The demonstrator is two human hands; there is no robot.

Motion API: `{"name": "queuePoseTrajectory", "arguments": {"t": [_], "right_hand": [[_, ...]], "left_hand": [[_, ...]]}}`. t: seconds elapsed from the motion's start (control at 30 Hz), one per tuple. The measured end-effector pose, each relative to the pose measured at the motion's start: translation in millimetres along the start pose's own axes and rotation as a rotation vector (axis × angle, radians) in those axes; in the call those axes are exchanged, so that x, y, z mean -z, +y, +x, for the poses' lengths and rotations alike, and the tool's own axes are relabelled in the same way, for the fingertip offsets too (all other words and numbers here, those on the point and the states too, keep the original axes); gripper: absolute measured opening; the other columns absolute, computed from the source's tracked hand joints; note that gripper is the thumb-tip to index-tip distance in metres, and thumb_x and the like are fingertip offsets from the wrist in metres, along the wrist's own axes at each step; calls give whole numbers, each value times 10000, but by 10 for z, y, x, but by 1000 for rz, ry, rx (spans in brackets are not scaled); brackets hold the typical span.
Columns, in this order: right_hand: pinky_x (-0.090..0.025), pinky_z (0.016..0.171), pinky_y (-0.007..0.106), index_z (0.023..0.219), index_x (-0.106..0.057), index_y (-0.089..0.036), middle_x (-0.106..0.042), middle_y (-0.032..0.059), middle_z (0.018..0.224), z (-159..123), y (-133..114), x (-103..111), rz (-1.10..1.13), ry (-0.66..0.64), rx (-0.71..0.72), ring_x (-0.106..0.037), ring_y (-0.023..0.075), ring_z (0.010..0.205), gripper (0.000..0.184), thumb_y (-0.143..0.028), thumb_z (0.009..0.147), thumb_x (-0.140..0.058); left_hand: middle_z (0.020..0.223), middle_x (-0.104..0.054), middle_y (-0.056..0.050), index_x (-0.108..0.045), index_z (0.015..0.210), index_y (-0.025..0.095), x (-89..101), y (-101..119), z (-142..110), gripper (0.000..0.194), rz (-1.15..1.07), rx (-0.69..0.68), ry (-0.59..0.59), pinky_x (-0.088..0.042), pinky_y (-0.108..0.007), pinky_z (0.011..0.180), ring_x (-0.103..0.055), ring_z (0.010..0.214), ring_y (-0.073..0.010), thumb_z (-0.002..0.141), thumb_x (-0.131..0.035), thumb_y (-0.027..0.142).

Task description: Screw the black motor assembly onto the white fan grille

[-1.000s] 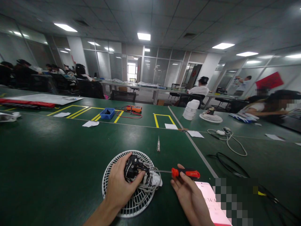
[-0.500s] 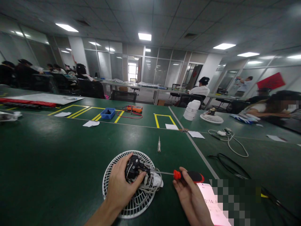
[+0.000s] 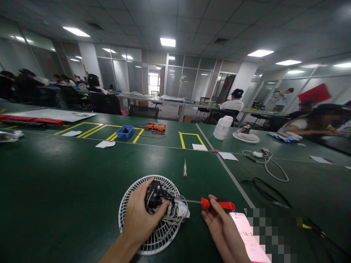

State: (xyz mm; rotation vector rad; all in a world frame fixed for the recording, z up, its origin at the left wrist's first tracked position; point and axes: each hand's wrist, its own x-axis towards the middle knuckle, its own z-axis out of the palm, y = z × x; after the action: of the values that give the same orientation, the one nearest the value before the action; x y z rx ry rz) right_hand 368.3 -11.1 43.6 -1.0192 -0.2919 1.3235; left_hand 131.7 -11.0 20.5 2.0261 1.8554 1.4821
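Note:
My left hand [image 3: 141,212] is closed around a black fan motor [image 3: 155,193], thumb on its near side. The motor sits on a round white fan grille [image 3: 124,208] lying on the green table. A bundled cable and a white plug-like part [image 3: 182,209] rest on the grille's right side. My right hand [image 3: 222,223] grips a red and black screwdriver [image 3: 219,205] between thumb and fingers. Its shaft lies nearly level, pointing left, and the tip meets the motor's right end; the exact contact spot is hidden. Beyond the grille lies a small clear-handled screwdriver [image 3: 184,170].
A lit phone [image 3: 248,237] lies beside my right wrist. Black cables [image 3: 270,193] and a pale cord [image 3: 276,171] are at right. Farther back stand a blue bin [image 3: 125,133], an orange multimeter [image 3: 156,126], a white cylinder [image 3: 223,128] and another fan grille [image 3: 246,136]. A person sits at far right.
The screwdriver handle has turned in my right hand, showing more red on top now. My left hand and the motor stay in place; the view has shifted slightly.

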Motion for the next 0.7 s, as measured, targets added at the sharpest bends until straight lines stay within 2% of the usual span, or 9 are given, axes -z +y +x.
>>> {"name": "queuePoseTrajectory", "arguments": {"t": [0.17, 0.27, 0.4, 0.47, 0.57, 0.7], "right_hand": [[-573, 918, 337, 1008, -707, -226, -739, 14, 952, 3, -29, 28, 34, -51, 28, -698, 196, 941, 559, -188, 503, -944], [-544, 1004, 367, 1015, -705, -230, -733, 15, 1017, -5, -31, 31, 56, -58, 28, -696, 212, 991, 588, -136, 476, -918], [-520, 1051, 379, 1039, -702, -229, -714, 44, 1146, -8, -38, 38, 63, -83, 26, -678, 245, 1078, 624, -92, 457, -884], [-516, 1061, 405, 1025, -704, -258, -705, 26, 1183, -7, -43, 44, 55, -97, 35, -669, 254, 1106, 610, -73, 464, -857], [-506, 1071, 400, 995, -713, -283, -713, -1, 1161, -9, -45, 46, 58, -91, 34, -666, 249, 1118, 599, -60, 451, -832], [-484, 1085, 381, 999, -726, -268, -729, 11, 1118, -24, -41, 34, 57, -76, 18, -650, 254, 1159, 609, -50, 439, -826]], "left_hand": [[1274, -671, -108, -506, 1362, 225, 4, 20, -1, 660, -6, 23, -6, -533, -509, 979, -658, 1127, -307, 808, -721, 510], [1281, -666, -110, -500, 1367, 228, -1, 19, 4, 661, -7, 14, 0, -534, -508, 979, -655, 1135, -305, 812, -719, 511], [1280, -666, -115, -504, 1363, 229, -3, 13, -3, 660, -11, 24, 6, -533, -516, 978, -654, 1140, -314, 813, -715, 528], [1279, -667, -116, -509, 1358, 229, -1, 13, -9, 660, -10, 28, 1, -531, -521, 983, -653, 1144, -317, 812, -716, 536], [1284, -666, -115, -515, 1354, 230, 2, 13, -12, 659, -10, 24, -2, -530, -525, 986, -652, 1147, -317, 811, -717, 545], [1290, -664, -120, -515, 1355, 230, -3, 5, -2, 667, -13, 27, 1, -528, -530, 989, -650, 1149, -318, 810, -719, 556]]}}
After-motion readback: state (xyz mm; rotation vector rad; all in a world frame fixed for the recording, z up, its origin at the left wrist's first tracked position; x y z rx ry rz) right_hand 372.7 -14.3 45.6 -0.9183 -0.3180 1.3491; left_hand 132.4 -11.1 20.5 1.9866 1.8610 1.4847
